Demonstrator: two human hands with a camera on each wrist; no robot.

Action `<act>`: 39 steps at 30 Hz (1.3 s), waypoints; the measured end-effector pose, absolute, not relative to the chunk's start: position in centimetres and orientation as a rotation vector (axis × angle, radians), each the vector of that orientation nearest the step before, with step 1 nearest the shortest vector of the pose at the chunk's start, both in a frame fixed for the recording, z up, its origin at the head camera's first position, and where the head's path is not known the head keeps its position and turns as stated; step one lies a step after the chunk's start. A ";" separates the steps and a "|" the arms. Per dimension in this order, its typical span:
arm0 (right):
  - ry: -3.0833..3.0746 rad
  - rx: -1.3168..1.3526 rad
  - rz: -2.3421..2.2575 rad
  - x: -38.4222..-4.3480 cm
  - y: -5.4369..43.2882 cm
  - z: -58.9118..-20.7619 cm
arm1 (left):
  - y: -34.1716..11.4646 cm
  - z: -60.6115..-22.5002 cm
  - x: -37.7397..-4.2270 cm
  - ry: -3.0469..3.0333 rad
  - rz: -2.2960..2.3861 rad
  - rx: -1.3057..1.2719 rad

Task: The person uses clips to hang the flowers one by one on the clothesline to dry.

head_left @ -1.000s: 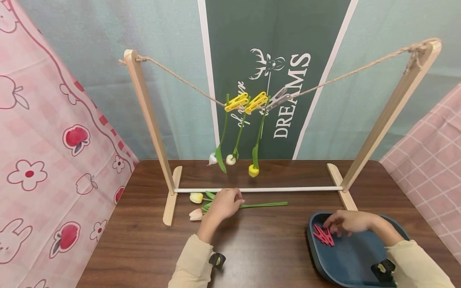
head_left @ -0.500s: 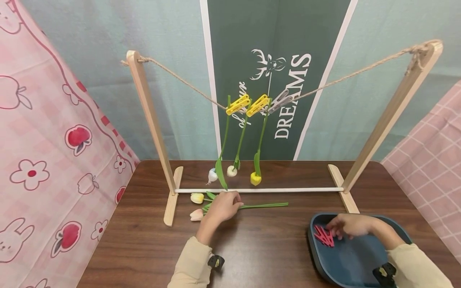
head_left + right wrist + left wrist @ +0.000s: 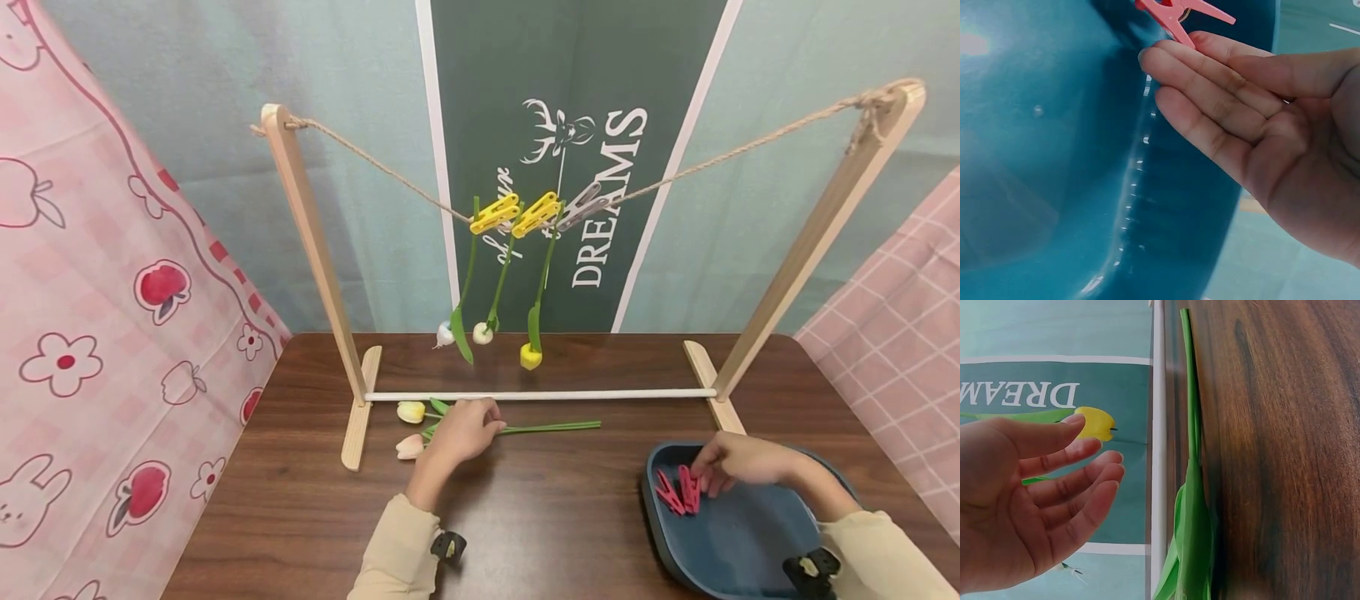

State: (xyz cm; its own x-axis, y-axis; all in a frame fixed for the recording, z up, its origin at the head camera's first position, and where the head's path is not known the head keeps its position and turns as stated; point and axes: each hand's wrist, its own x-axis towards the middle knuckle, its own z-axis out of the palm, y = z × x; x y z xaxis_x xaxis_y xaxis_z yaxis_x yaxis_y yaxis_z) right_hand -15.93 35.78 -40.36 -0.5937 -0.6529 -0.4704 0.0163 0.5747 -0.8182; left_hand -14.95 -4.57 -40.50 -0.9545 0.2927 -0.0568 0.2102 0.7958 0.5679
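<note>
Two artificial tulips, one yellow and white (image 3: 411,412) and one pink (image 3: 409,447), lie on the table, their green stems (image 3: 558,427) pointing right. My left hand (image 3: 465,433) hovers over them, fingers loosely bent; the left wrist view shows nothing in its palm. Inside the blue tray (image 3: 738,550), my right hand (image 3: 742,461) has its fingertips at one red clothespin (image 3: 689,492). Another red clothespin (image 3: 669,493) lies beside it. In the right wrist view, the right fingers are nearly straight, and the clothespin (image 3: 1175,15) meets the fingertips at the top.
A wooden frame (image 3: 318,258) with a white crossbar (image 3: 600,395) stands behind the hands. From its sagging rope (image 3: 735,154) hang three flowers, clipped by two yellow clothespins (image 3: 495,214) and a grey one (image 3: 583,207). Patterned curtains surround the table.
The right fingers have shifted slightly right, and the red clothespin at their tips has turned more upright, apart from the other one. My left hand stays over the tulips.
</note>
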 end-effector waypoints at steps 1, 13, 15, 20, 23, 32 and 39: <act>1.984 -0.520 -1.067 -16.0 35.8 -40.2 | -4.6 -40.4 -14.9 2.841 0.873 0.400; 1.935 -0.705 -1.269 -17.4 35.4 -37.3 | -4.3 -40.0 -15.0 2.842 0.871 0.455; 1.985 -0.708 -1.252 -17.6 34.9 -36.7 | -4.1 -40.0 -15.0 2.839 0.869 0.457; 2.063 -0.626 -1.245 -17.8 33.1 -35.6 | -3.6 -40.0 -15.0 2.825 0.880 0.477; 2.109 -0.603 -1.232 -17.9 31.8 -35.3 | -3.3 -39.9 -15.0 2.818 0.896 0.497; 2.180 -0.562 -1.227 -18.1 27.1 -34.3 | -2.1 -39.3 -14.7 2.821 0.883 0.535; 2.171 -0.590 -1.255 -18.3 23.8 -33.9 | -1.0 -38.7 -14.6 2.830 0.860 0.609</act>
